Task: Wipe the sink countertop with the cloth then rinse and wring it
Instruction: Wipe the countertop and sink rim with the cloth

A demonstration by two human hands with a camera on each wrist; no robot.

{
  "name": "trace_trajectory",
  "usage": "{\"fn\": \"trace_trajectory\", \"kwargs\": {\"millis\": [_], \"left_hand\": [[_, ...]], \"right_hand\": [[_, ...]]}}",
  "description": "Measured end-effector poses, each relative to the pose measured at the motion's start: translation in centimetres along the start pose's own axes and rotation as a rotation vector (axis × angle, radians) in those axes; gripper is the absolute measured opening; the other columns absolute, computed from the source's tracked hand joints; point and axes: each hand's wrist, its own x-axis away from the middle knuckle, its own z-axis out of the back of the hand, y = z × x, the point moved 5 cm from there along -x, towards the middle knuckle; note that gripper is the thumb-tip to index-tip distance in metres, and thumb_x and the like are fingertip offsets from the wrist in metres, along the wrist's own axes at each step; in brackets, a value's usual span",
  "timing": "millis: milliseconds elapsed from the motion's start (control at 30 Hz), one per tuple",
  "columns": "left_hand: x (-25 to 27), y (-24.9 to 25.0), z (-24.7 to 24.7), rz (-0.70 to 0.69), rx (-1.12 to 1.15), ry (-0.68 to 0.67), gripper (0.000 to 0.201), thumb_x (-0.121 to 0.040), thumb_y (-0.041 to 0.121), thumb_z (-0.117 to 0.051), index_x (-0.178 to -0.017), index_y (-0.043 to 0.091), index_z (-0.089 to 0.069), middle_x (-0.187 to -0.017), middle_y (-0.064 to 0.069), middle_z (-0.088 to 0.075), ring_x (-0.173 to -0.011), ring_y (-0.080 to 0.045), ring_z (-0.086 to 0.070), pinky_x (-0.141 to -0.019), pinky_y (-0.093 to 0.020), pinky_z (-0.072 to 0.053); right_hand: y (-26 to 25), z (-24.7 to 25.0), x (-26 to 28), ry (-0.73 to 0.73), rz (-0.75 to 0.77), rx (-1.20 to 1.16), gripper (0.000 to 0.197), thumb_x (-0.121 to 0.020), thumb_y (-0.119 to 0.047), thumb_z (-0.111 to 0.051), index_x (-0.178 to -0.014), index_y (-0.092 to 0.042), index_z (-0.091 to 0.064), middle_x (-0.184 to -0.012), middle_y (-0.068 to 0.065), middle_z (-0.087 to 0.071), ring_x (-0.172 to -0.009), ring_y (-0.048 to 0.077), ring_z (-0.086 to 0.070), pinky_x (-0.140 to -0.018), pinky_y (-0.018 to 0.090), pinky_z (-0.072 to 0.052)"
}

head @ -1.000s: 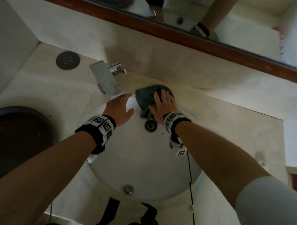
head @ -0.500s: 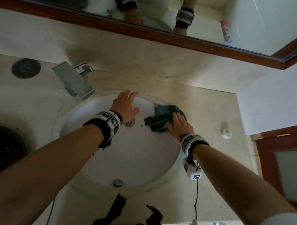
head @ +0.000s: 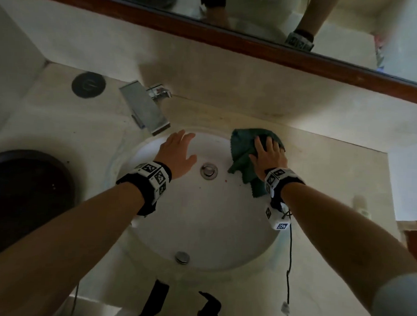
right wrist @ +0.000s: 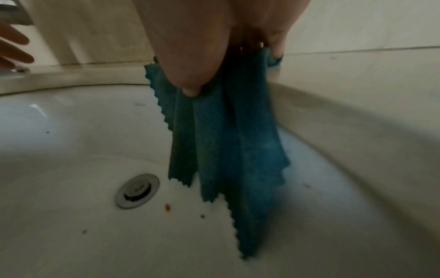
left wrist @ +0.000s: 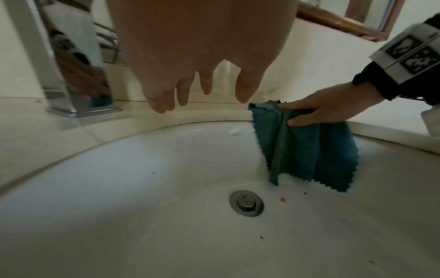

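Observation:
A teal cloth (head: pixel 245 147) lies over the back right rim of the white sink basin (head: pixel 200 217), with its zigzag edge hanging into the bowl (left wrist: pixel 304 150) (right wrist: pixel 226 141). My right hand (head: pixel 267 153) presses it flat against the rim and the beige countertop (head: pixel 321 174), fingers spread and thumb on the hanging part (left wrist: pixel 316 111). My left hand (head: pixel 179 149) hovers open over the back left of the basin, just below the chrome faucet spout (head: pixel 145 107), holding nothing (left wrist: pixel 190 56).
The drain (head: pixel 209 171) sits mid-basin with small specks of dirt near it. A dark round bowl (head: pixel 21 197) stands at the left and a dark disc (head: pixel 88 84) at the back left. A small white object (head: pixel 362 205) lies on the right counter. A wood-framed mirror (head: pixel 255 45) hangs above.
My right hand has slid the cloth along the back rim, from above the drain to its right. The left hand stays open over the basin near the faucet.

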Motion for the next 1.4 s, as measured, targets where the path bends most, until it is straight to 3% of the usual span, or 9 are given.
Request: {"fn": "trace_trajectory", "kwargs": {"millis": [233, 333, 567, 800, 933, 1033, 1167, 1267, 1400], "left_hand": [[1.9, -4.1, 3.0, 0.094, 0.014, 0.129, 0.063, -0.094, 0.036, -0.049, -0.149, 0.018, -0.026, -0.155, -0.014, -0.028, -0.142, -0.034, -0.025, -0.114, -0.043, -0.025], [2.8, -6.3, 4.9, 0.135, 0.003, 0.155, 0.064, -0.095, 0.034, -0.049, -0.150, 0.013, -0.025, -0.157, -0.015, -0.022, -0.144, -0.033, -0.020, -0.116, -0.044, -0.023], [5.6, -12.5, 7.8, 0.242, 0.019, 0.198, 0.064, -0.094, 0.036, -0.049, -0.151, 0.026, -0.021, -0.162, -0.007, -0.010, -0.149, -0.028, -0.009, -0.119, -0.045, -0.014], [8.8, -16.4, 9.2, 0.288, 0.019, 0.228, 0.064, -0.095, 0.036, -0.048, -0.151, 0.023, -0.020, -0.161, -0.009, -0.010, -0.149, -0.028, -0.008, -0.120, -0.042, -0.010], [10.4, -17.9, 10.1, 0.315, 0.042, 0.243, 0.063, -0.095, 0.036, -0.048, -0.150, 0.025, -0.020, -0.161, -0.007, -0.010, -0.149, -0.026, -0.007, -0.118, -0.046, -0.012], [11.6, -18.6, 10.4, 0.313, 0.053, 0.244, 0.063, -0.094, 0.035, -0.048, -0.150, 0.025, -0.021, -0.161, -0.007, -0.011, -0.149, -0.026, -0.007, -0.118, -0.047, -0.013], [13.2, -19.2, 10.6, 0.299, 0.054, 0.242, 0.063, -0.094, 0.035, -0.048, -0.150, 0.024, -0.021, -0.161, -0.009, -0.012, -0.148, -0.028, -0.008, -0.117, -0.048, -0.014], [14.0, -19.6, 11.0, 0.281, 0.081, 0.249, 0.063, -0.094, 0.034, -0.049, -0.150, 0.025, -0.022, -0.161, -0.008, -0.012, -0.148, -0.028, -0.008, -0.118, -0.048, -0.014], [14.6, -20.6, 11.3, 0.254, 0.083, 0.254, 0.063, -0.093, 0.036, -0.051, -0.149, 0.026, -0.024, -0.161, -0.008, -0.013, -0.148, -0.028, -0.009, -0.118, -0.049, -0.014]], "right_hand": [[-7.0, 2.2, -3.2, 0.006, 0.163, -0.046, 0.054, -0.104, -0.038, -0.022, -0.153, -0.018, -0.014, -0.160, 0.011, -0.018, -0.144, 0.032, -0.021, -0.118, 0.043, -0.019], [-9.8, 2.8, -3.9, 0.010, 0.209, -0.073, 0.053, -0.105, -0.036, -0.020, -0.153, -0.015, -0.014, -0.160, 0.010, -0.017, -0.144, 0.030, -0.022, -0.119, 0.040, -0.018], [-18.9, 3.9, -3.4, 0.019, 0.392, 0.014, 0.049, -0.106, -0.024, -0.024, -0.152, -0.011, -0.017, -0.161, 0.007, -0.012, -0.145, 0.028, -0.018, -0.119, 0.037, -0.015], [-26.1, 3.5, -0.2, 0.001, 0.344, -0.221, 0.051, -0.103, -0.035, -0.032, -0.148, -0.010, -0.030, -0.153, 0.014, -0.032, -0.137, 0.033, -0.034, -0.106, 0.038, -0.034], [-29.7, 2.2, 1.8, -0.064, 0.487, -0.194, 0.049, -0.105, -0.032, -0.024, -0.150, -0.012, -0.027, -0.160, 0.005, -0.020, -0.146, 0.024, -0.019, -0.117, 0.032, -0.014], [-32.5, 1.6, 3.8, -0.074, 0.608, -0.201, 0.049, -0.105, -0.033, -0.023, -0.150, -0.013, -0.027, -0.161, 0.003, -0.019, -0.145, 0.023, -0.021, -0.117, 0.034, -0.017], [-35.1, 1.5, 6.5, -0.052, 0.735, -0.055, 0.043, -0.105, -0.027, -0.029, -0.142, -0.009, -0.042, -0.153, 0.010, -0.036, -0.138, 0.028, -0.033, -0.116, 0.035, -0.018], [-36.2, 1.9, 8.4, 0.096, 0.809, 0.057, 0.034, -0.101, -0.024, -0.034, -0.125, -0.015, -0.056, -0.128, 0.005, -0.060, -0.119, 0.024, -0.052, -0.112, 0.039, -0.011], [-37.1, 1.4, 9.9, 0.111, 0.759, 0.133, 0.031, -0.099, -0.021, -0.037, -0.124, -0.016, -0.054, -0.130, 0.006, -0.055, -0.120, 0.026, -0.047, -0.101, 0.044, -0.014]]}}
